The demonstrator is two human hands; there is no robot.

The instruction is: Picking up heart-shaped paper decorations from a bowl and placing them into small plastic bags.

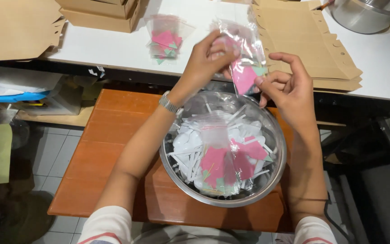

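1. Here, in the head view, my left hand [208,58] and my right hand [287,88] hold a clear plastic bag [244,49] up between them, above the steel bowl [278,176] and in front of the white table [113,45].
2. My left fingers are closed on the bag's upper part. My right thumb and forefinger are pinched together on its lower edge, near the pink paper piece [244,77] inside, and the other right fingers curl loosely.
3. The bag is thin, crinkled and shiny. It holds flat pink and pale green cut-outs, with the pink one sagging to the bottom.
4. I judge the grip slight: the film looks slick, so a looser pinch could let the bag drop into the bowl, or tip the paper out if the mouth is open. I cannot tell whether it is sealed.
5. The bowl sits on an orange-brown wooden stool [109,149] and is full of white plastic spoons [190,149], with a second filled bag [226,162] lying on top.
6. A third bag [165,40] lies on the table, well apart from my hands, beside flat cardboard sheets [303,40].
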